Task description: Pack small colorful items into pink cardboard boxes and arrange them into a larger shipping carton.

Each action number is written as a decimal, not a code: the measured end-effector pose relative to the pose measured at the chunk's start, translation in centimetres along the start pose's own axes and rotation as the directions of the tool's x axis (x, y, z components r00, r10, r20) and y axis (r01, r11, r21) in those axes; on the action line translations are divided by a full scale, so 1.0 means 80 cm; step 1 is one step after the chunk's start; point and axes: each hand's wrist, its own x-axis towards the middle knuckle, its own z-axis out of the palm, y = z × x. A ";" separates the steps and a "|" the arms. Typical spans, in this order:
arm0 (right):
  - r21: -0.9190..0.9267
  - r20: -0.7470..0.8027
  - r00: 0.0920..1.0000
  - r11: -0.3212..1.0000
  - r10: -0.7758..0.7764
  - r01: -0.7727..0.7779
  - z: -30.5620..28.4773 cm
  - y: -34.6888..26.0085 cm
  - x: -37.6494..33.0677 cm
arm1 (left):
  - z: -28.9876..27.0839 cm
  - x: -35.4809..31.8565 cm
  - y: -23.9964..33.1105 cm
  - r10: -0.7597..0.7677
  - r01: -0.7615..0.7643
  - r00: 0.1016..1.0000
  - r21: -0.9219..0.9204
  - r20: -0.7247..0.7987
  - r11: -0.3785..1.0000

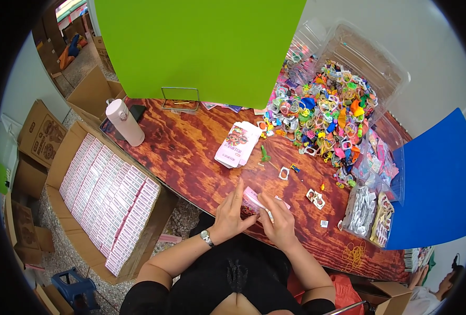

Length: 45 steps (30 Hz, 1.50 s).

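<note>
Between my hands, at the near edge of the table, is a small pink and white carton box (250, 199). My left hand (229, 214) presses along its left side, with the fingers straight and the thumb underneath. My right hand (278, 220) closes around its right side, fingers bent over a white edge that may be a flap. What is inside the box is hidden. Just beyond my hands lies a stack of flat pink and white cartons (238, 145) with a printed picture. A green toy piece (265, 154) sits beside that stack.
A heap of small colourful plastic toys (327, 113) spills from a clear bin (369, 52) at the back right. Clear trays hold silvery packets (363, 210). A pink bottle (124, 122) stands back left. Left of the table, an open cardboard carton (72, 243) holds rows of pink boxes.
</note>
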 end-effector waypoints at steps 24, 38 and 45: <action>0.035 0.158 0.986 0.998 -0.053 0.048 0.021 0.020 -0.007 | -0.007 -0.005 0.006 0.040 -0.038 0.997 -0.023 0.070 0.999; 0.126 0.233 0.972 0.991 0.015 -0.046 0.023 0.018 -0.001 | -0.021 -0.004 -0.001 -0.006 0.018 0.996 -0.134 0.087 0.991; 0.187 0.331 0.942 0.976 0.047 -0.115 0.012 0.013 0.000 | -0.026 -0.015 -0.006 0.079 -0.068 0.987 -0.081 0.140 0.994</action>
